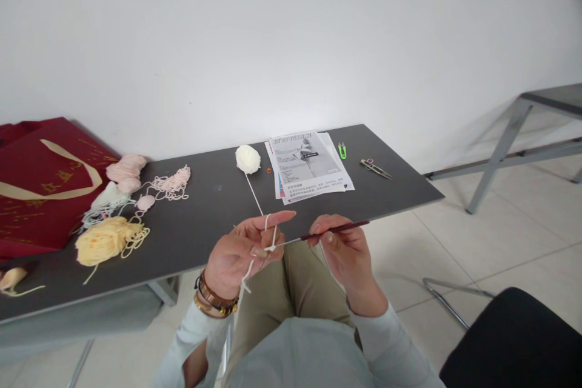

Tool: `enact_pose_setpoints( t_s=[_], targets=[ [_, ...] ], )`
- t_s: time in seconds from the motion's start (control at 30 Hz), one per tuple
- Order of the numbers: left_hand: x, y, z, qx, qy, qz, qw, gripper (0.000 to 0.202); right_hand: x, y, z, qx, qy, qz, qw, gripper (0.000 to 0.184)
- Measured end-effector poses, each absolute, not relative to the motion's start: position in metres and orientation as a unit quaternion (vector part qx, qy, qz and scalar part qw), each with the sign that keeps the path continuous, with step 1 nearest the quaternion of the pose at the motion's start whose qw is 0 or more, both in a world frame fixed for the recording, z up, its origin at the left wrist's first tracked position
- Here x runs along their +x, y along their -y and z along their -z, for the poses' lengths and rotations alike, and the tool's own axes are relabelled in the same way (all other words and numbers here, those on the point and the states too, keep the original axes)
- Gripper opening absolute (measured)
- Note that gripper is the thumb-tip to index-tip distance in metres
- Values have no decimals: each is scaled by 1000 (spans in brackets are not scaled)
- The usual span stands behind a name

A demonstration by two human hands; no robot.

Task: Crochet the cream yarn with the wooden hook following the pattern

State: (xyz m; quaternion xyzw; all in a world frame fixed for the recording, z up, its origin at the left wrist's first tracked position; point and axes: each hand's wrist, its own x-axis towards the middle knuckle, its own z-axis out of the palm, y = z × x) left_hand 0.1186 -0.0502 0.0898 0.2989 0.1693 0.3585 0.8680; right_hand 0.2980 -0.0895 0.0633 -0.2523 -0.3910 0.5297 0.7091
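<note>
My left hand (245, 250) pinches white yarn (246, 279) near its fingertips, with a strand looped round the raised index finger and a short tail hanging below. From that finger the strand runs back to a white yarn ball (248, 160) on the table. In my right hand (343, 248) is a crochet hook (339, 229) with a dark red handle, held like a pencil. Its thin metal shaft points left, and the tip meets the yarn at my left fingertips. Whether a loop sits on the hook is too small to tell.
Printed sheets (311, 167) lie on the dark table (209, 224), beside green thread snips (342, 150) and scissors (375, 168). At left are pink yarn (170, 184), yellow yarn (107, 239) and a red bag (40, 194). A black chair (513, 339) stands at lower right.
</note>
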Motion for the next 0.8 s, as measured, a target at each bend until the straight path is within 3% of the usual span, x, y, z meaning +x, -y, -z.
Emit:
enact_pose_setpoints(
  t_s=[0.37,0.8],
  targets=[
    [115,51,-86,469,-292,-375,744,52,282,87,-51,-226,95,-762,599,15],
    [120,51,-84,464,-318,-366,741,58,264,85,-56,-252,123,-718,637,18]
  ],
)
